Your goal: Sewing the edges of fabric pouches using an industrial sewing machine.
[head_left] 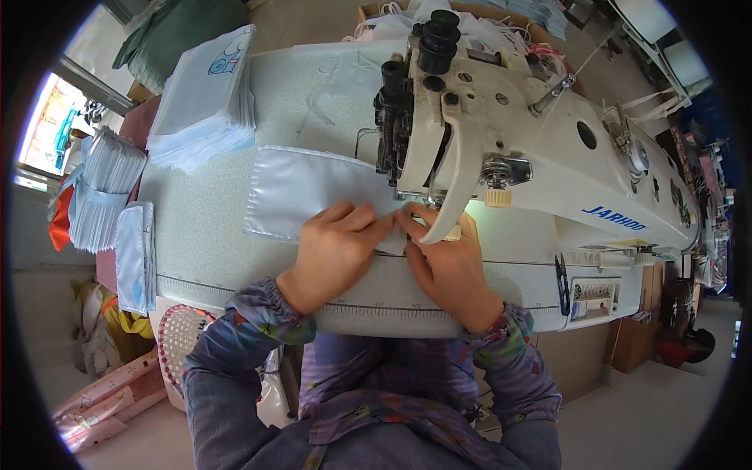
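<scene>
A pale blue satiny fabric piece with stitched edges lies flat on the sewing machine's bed, its right end under the needle area. Bent fingers of my left hand pinch its near edge just left of the presser foot. My right hand grips the same edge beside the needle, thumb and forefinger close to the left fingertips. The white sewing machine head stands over the right hand. Its curved white lever partly hides those fingers, and the needle is hidden too.
At the back left is a tall stack of pale fabric pieces. A tied bundle and a folded piece sit at the left edge. Black snips lie by a white parts tray on the right. A ruler strip runs along the front.
</scene>
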A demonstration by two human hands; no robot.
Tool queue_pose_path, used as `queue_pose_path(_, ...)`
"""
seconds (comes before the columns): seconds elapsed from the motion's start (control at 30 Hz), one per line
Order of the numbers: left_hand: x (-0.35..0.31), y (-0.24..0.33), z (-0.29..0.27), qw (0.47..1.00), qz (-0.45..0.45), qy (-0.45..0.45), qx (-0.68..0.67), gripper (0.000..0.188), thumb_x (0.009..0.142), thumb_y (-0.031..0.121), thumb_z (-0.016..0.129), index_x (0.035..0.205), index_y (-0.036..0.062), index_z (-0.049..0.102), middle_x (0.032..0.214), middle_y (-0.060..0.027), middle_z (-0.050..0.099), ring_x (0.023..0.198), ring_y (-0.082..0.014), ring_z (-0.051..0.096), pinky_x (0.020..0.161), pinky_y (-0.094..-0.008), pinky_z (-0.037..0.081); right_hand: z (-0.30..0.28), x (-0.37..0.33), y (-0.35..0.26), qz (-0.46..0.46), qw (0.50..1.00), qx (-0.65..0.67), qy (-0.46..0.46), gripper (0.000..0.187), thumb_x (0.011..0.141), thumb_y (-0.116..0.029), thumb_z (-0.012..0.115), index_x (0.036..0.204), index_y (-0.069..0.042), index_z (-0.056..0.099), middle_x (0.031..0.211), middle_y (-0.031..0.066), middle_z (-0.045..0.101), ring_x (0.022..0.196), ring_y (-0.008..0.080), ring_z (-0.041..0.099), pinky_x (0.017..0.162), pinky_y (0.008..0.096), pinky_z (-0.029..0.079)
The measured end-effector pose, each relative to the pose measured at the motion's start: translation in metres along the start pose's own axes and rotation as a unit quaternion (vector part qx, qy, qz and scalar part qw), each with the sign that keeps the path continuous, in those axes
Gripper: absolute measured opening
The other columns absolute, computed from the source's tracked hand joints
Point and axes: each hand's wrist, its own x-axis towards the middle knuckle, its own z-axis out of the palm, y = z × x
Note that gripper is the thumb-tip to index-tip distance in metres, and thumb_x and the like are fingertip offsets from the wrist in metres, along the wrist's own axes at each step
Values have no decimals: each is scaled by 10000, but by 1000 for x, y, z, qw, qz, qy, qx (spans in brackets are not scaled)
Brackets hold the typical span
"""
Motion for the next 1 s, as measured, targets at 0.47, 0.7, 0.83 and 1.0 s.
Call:
queue_pose_path(0.47,-10,-19,-5,995,67,-43,-65,431,727,99,737,1136,175,848,876,15,584,829,-197,665,687,-335,587,-1,8,-1,11,995,-98,17,501,867,36,734,1349,-93,769,1286,98,773,1187,371,692,1103,509,487)
queue_pose_path(0.7,3,-31,3,996,70,-29,-43,402,735,130,734,1115,182,854,876,9,568,826,-198,651,686,-336,585,-3,-5,3,-8,999,23,27,545,859,41,728,1381,-113,763,1309,102,770,1212,376,684,1083,510,503)
queue_pose_path(0.83,11,-38,8,996,69,-17,-52,374,749,89,748,1097,176,851,895,10,600,840,-212,665,682,-352,588,-1,-1,2,6,1000,-19,8,548,859,43,728,1379,-121,767,1332,118,769,1194,393,692,1060,503,522)
queue_pose_path(1.0,18,-50,13,996,57,-1,-72,339,772,54,759,1080,165,847,950,9,668,861,-239,684,681,-379,595,3,-2,2,21,998,-59,5,540,869,49,722,1381,-117,764,1346,135,767,1178,407,701,1039,504,537)
